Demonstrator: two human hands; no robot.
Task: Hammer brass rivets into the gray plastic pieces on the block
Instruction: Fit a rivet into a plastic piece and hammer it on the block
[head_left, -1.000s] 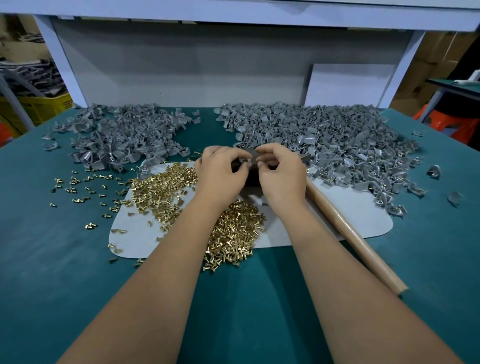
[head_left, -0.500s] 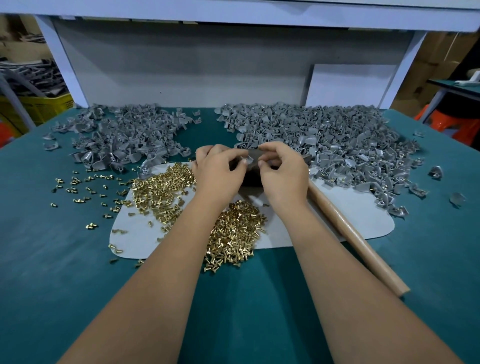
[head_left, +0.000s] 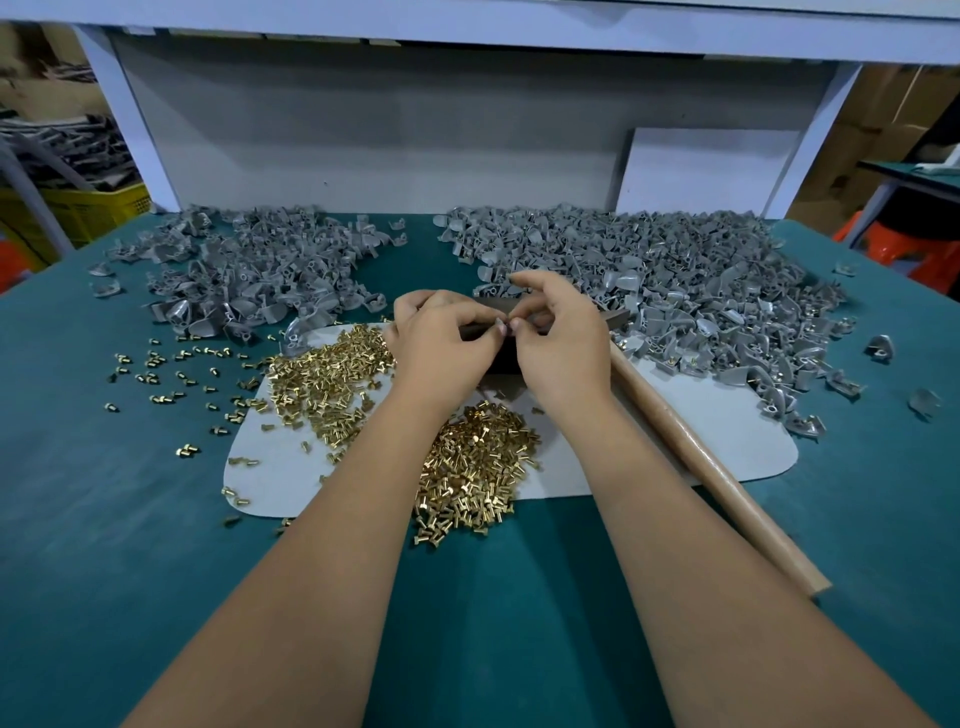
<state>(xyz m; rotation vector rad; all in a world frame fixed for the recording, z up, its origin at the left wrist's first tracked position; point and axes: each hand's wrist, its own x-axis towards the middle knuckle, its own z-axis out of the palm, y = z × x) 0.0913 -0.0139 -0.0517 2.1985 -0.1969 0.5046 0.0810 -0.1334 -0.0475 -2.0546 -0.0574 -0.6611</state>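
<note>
Place: a small assembly workshop or factory bench.
Surface: a teal felt-covered surface (head_left: 130, 519) under a pale painted shelf frame (head_left: 467, 26), filling most of the frame.
Bulk parts: two big heaps of small gray plastic pieces (head_left: 649, 280) across the middle; loose piles of short brass rivets (head_left: 467, 467) at the centre.
Work pad: a white rounded mat (head_left: 727, 447) with a long wooden hammer handle (head_left: 717, 483) lying across it, right of centre.
Surroundings: a yellow plastic crate (head_left: 88, 208) at upper left; brown cardboard boxes (head_left: 883, 130) and an orange plastic stool (head_left: 904, 249) at upper right.
</note>
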